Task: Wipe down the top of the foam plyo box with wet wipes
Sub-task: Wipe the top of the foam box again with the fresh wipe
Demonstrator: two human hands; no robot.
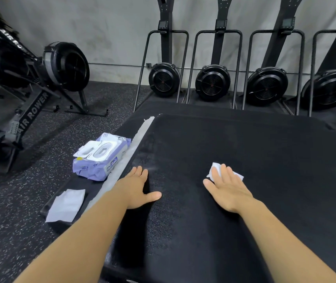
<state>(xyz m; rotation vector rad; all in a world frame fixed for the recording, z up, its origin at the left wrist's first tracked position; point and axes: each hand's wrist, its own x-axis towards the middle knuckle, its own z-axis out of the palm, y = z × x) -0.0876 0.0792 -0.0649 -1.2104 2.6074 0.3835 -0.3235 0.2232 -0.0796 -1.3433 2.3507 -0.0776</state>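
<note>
The flat black top of the foam plyo box (265, 160) fills the lower right of the view, and both hands are laid on it, well apart from each other. The right hand (227, 186) is pressed palm down with its fingers straight and close together. A crumpled white wet wipe (216, 167) is trapped beneath those fingers, and its edges can be seen poking out past the fingertips and on either side. The wipe is not gripped; it is held flat against the box near the middle of the top. The left hand (137, 184) is also spread flat, with the thumb stretched out to the side and nothing under or in it. It is placed close to the box's left edge.

A pale torn strip (134, 144) is seen running along that left edge. A duller, greyish patch is visible on the top surface just ahead of the left hand.

To the left of the box, on a lower black surface, a purple pack of wipes (99, 158) is lying, touching the pale strip, with its white flip lid folded back. Nearer the camera, a single unfolded wipe (66, 205) is spread flat, apart from the pack.

The speckled rubber floor (10, 231) is seen on the left, where a rowing machine (30, 111) is parked. Several more rowers (212, 82) are stood upright against the grey wall (112, 27) behind the box.
</note>
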